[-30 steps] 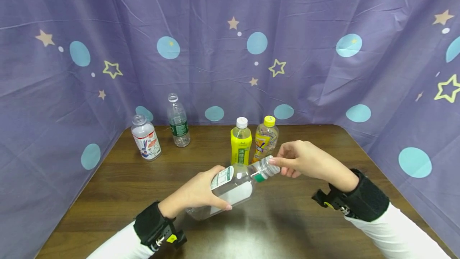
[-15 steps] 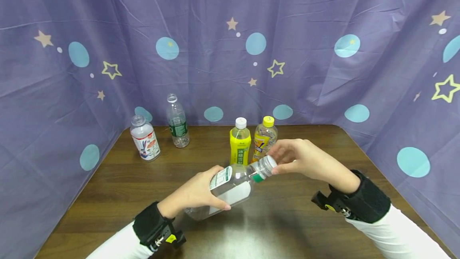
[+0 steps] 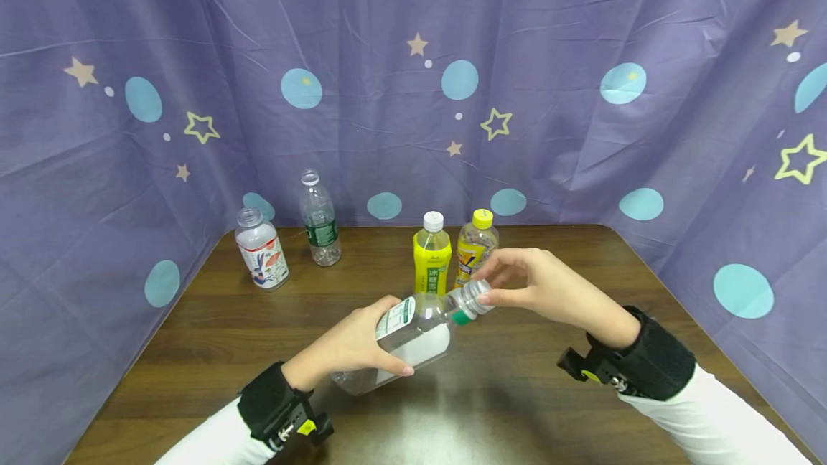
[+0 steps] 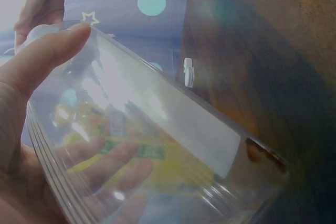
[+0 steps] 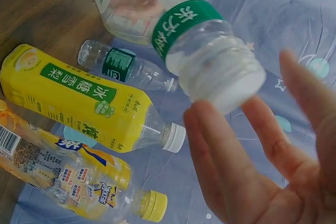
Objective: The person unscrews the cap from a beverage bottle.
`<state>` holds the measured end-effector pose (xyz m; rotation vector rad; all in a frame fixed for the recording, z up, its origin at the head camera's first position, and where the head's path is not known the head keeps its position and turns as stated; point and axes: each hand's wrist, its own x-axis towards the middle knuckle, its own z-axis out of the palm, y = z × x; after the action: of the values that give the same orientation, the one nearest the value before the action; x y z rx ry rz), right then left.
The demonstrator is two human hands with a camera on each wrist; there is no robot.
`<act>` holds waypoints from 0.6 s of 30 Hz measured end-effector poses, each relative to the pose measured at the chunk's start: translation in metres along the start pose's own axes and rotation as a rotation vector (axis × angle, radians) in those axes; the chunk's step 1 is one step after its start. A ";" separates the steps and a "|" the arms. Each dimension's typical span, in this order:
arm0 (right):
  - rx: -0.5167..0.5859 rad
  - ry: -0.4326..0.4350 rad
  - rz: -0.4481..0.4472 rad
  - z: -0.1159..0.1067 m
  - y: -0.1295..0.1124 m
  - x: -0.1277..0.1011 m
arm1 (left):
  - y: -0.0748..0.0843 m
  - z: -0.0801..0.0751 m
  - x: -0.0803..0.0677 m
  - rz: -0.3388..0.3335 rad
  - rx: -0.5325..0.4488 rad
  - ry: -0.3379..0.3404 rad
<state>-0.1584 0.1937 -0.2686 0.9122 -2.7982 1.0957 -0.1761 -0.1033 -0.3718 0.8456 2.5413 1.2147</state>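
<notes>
In the head view my left hand [image 3: 358, 339] grips a large clear square-sided bottle [image 3: 420, 329], tilted with its neck up to the right. A green band [image 5: 186, 24] with white characters circles the neck. Its whitish cap [image 5: 231, 80] faces my right hand [image 3: 533, 282]. Seen from the right wrist, the fingers [image 5: 215, 140] meet the cap's lower edge, while the thumb [image 5: 299, 77] stands apart from it. Through the clear wall in the left wrist view, the left fingers [image 4: 113, 166] show behind the bottle, with the thumb [image 4: 58, 51] across its near side.
Behind the held bottle stand a yellow-labelled bottle [image 3: 433, 257] with a white cap and another bottle [image 3: 477, 246] with a yellow cap. Two capless clear bottles are farther left, one green-labelled [image 3: 321, 232], one with a picture label [image 3: 261, 253]. All stand on the wooden table [image 3: 213, 350].
The right fingers have shifted slightly left, farther over the cap, while their spread around it changed. The left hand and the bottle stay almost still.
</notes>
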 end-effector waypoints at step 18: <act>0.070 -0.155 0.301 -0.002 0.005 0.000 | 0.002 0.002 -0.001 0.004 0.030 -0.005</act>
<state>-0.1607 0.1975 -0.2703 0.6167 -3.1213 1.2093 -0.1736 -0.1008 -0.3716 0.8601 2.5615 1.1774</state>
